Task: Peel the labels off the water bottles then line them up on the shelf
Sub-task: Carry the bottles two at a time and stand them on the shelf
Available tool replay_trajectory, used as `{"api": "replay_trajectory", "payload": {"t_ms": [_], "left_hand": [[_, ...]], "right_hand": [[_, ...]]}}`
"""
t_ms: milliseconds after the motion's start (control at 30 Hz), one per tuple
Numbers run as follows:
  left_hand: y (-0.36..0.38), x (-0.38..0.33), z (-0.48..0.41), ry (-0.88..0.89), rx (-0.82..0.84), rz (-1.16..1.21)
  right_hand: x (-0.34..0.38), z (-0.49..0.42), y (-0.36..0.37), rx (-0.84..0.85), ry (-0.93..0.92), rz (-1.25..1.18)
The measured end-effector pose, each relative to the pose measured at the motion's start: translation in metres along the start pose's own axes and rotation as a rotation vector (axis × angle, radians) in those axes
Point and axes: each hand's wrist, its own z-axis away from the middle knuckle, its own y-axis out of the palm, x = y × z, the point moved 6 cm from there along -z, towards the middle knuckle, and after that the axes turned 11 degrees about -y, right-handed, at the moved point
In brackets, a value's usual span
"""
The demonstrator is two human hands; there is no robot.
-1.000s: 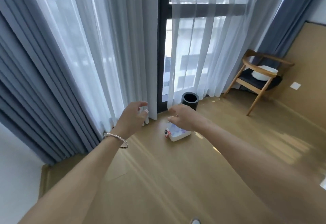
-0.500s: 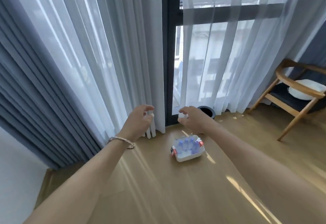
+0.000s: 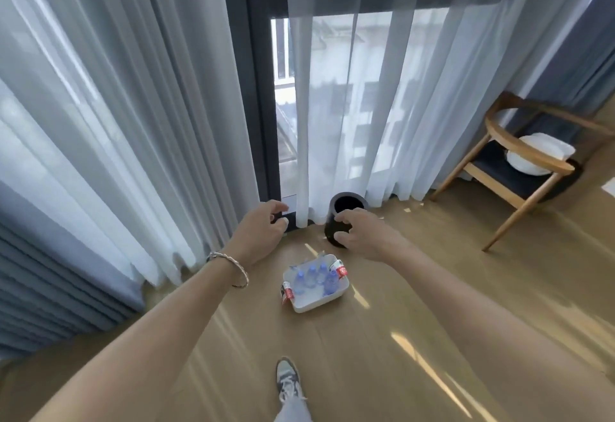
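Observation:
A white tub sits on the wooden floor and holds several clear water bottles with blue caps. Red and white labels hang at its left edge and right corner. My left hand and my right hand are stretched out in front of me, above and beyond the tub, with fingers loosely curled. Neither hand holds anything. No shelf is in view.
A black cylindrical bin stands by the window, just behind my right hand. Sheer white curtains and a dark window frame fill the back. A wooden chair with a white cushion stands at the right. My shoe shows below.
The view has moved closer to the tub, which now lies lower and nearer in the frame. Both arms stay stretched forward. My shoe has come into view.

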Motion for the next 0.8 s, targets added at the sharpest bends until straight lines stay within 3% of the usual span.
{"api": "replay_trajectory", "payload": {"t_ms": [167,400,533,800], "left_hand": [[0.037,-0.040,-0.103,0.045,0.101,0.030],[0.069,-0.069,-0.208,0.032,0.242,0.050],[0.078,-0.058,-0.241,-0.013,0.252,0.039],[0.098,0.010,-0.269,-0.311,0.201,0.047]], "right_hand": [[-0.067,-0.050,-0.061,-0.078,0.150,0.030],[-0.115,-0.119,-0.080,0.022,0.277,0.087],[-0.131,-0.167,-0.069,0.091,0.240,0.067],[-0.149,-0.260,-0.003,0.341,0.037,0.023]]}}
